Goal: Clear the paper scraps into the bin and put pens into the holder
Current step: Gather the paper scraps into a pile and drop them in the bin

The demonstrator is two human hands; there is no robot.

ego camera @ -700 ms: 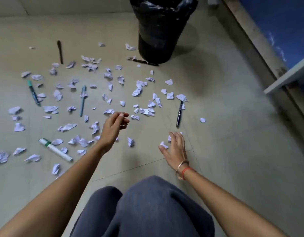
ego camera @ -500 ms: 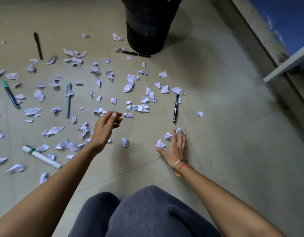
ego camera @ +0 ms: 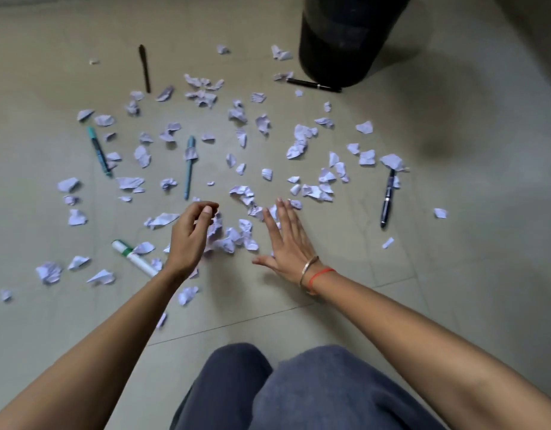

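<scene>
1. Paper scraps (ego camera: 299, 147): several dozen, too many for an exact count, strewn over the floor (ego camera: 454, 274); a small heap lies between the hands.
2. Pens: six. Black pen (ego camera: 144, 68) far left; black pen (ego camera: 314, 85) at the bin's foot; teal pen (ego camera: 98, 152); light blue pen (ego camera: 189, 169); dark pen (ego camera: 386, 200) right; white marker (ego camera: 134, 257), green band, near left.
3. Bin (ego camera: 342, 41): one, black, far right.
4. Pen markings too small to read.
5. Right hand (ego camera: 286, 240): flat, fingers straight, tips touching scraps.
6. Left hand (ego camera: 190, 234): fingers curled toward the thumb above the heap; cannot tell if it pinches anything.
</scene>
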